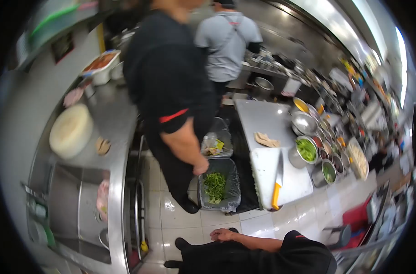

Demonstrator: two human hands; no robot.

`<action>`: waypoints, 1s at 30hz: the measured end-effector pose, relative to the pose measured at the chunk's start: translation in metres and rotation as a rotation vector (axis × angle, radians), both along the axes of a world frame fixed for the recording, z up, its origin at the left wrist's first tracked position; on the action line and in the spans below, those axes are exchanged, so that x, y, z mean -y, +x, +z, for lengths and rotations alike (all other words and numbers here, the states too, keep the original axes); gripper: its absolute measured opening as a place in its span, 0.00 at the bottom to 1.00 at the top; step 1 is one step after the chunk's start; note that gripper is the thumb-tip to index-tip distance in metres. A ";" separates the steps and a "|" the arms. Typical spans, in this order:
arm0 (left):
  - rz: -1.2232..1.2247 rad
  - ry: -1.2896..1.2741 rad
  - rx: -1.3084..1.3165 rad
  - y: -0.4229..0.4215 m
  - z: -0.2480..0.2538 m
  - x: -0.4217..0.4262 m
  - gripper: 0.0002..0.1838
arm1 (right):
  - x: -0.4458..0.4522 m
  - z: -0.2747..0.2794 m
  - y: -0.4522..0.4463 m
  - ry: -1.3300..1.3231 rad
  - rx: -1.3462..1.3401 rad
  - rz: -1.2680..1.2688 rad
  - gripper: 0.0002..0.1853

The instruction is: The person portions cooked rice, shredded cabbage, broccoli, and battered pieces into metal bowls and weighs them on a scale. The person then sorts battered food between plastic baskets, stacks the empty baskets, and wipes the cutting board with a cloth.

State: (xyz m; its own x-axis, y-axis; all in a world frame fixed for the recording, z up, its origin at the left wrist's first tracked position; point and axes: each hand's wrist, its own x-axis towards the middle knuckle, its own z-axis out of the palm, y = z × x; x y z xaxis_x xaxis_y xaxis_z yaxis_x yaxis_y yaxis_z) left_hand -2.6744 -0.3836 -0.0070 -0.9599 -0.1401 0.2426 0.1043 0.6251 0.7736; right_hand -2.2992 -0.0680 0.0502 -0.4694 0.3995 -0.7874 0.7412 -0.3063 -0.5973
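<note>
My right hand (221,234) hangs low near my dark clothing. Its fingers look loosely spread, and I see nothing held in it. My left hand is outside the picture. Above my right hand stands a lined bin (239,196) with green vegetable trimmings (214,186) inside. To the upper right, a knife (278,185) with a yellow handle lies on a white cutting board (259,176). A metal pot of chopped greens (306,150) sits beside the board, and a folded beige cloth (266,139) lies just behind it.
A person in black (167,86) stands beside the bin, their hand low near its rim. Another person in grey (225,45) faces the cooking line. A metal sink (66,205) and a thick round block (71,131) are at left. Several metal containers line the right counter.
</note>
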 end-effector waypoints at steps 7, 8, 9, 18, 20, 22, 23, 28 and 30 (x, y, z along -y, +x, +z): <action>-1.037 -0.519 0.527 0.147 0.058 -0.146 0.14 | 0.023 -0.037 0.144 0.030 0.009 -0.493 0.17; -1.163 -0.661 0.588 0.165 0.062 -0.160 0.14 | 0.036 -0.061 0.172 0.051 -0.016 -0.685 0.18; -1.282 -0.795 0.642 0.185 0.068 -0.173 0.14 | 0.047 -0.056 0.201 0.078 0.052 -0.833 0.19; -2.103 -0.710 0.912 0.434 0.191 -0.355 0.15 | 0.192 -0.022 0.441 0.075 0.613 -1.792 0.22; -2.165 -0.719 1.011 0.477 0.204 -0.360 0.14 | 0.184 -0.005 0.468 0.172 0.598 -1.892 0.25; -2.205 -0.705 1.122 0.514 0.215 -0.362 0.14 | 0.162 -0.011 0.502 0.340 0.563 -1.857 0.27; -2.317 -0.806 0.962 0.532 0.221 -0.363 0.13 | 0.146 -0.004 0.517 0.406 0.562 -1.878 0.26; -2.457 -0.968 0.950 0.633 0.231 -0.387 0.12 | 0.058 0.051 0.596 0.588 0.500 -1.825 0.26; -2.493 -0.891 1.058 0.679 0.230 -0.406 0.11 | 0.037 0.057 0.635 0.747 0.462 -1.849 0.24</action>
